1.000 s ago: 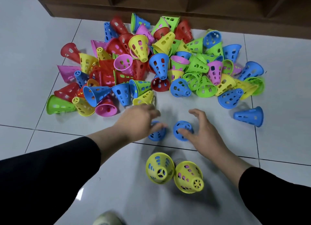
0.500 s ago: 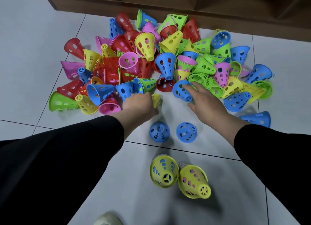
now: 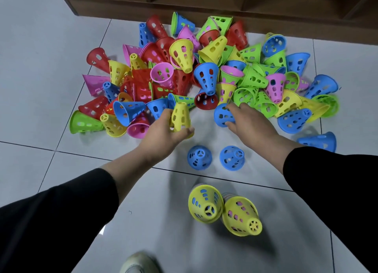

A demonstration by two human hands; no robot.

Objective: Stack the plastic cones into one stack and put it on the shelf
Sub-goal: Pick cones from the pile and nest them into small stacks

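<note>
Both hands have left the two upright blue cones (image 3: 199, 157) on the floor and gone to the pile's near edge. Left hand (image 3: 165, 132) now grips a yellow cone (image 3: 180, 117), lifted upright; right hand (image 3: 248, 122) closes on a blue cone (image 3: 223, 115) lying there. These perforated plastic cones look light, stiff and slick, best pinched around the wall. Two yellow-topped stacks (image 3: 205, 205) stand nearer; the shelf (image 3: 225, 9) waits beyond.

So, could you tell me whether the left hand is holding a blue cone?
No, the left hand grips a yellow cone; the right hand has the blue cone.
</note>
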